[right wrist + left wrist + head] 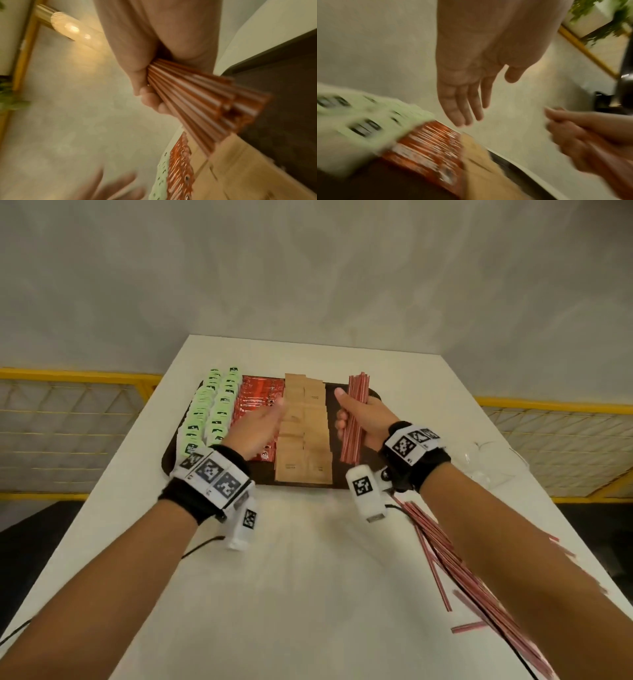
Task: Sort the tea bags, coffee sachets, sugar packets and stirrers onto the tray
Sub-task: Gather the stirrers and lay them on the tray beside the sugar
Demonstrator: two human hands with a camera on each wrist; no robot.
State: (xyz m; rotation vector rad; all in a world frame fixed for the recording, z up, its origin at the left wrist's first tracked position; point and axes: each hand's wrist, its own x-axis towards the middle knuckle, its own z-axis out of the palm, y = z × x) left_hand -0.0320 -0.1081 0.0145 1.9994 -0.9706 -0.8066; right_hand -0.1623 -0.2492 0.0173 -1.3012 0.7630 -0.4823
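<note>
The tray (373,475), dark brown, lies on the far half of a white table (308,577) and carries sorted columns: green tea bags (209,412) on the left, red coffee sachets (255,395) next, then brown sugar packets (305,453) in the middle. Over the tray's right part the right hand (364,419) grips a bundle of red stirrers (356,405), fingers curled round it and thumb lying along it; the bundle points away toward the far edge. In the right wrist view the stirrer ends fan out past the fingers (150,100). The left hand (258,428) hovers above the coffee sachets and sugar packets with its fingers straight and together, holding nothing; the left wrist view shows its bare palm. More loose stirrers (455,570) lie scattered on the table on the near right, partly hidden under the right forearm. A yellow-framed mesh barrier (68,419) stands beyond the table.
</note>
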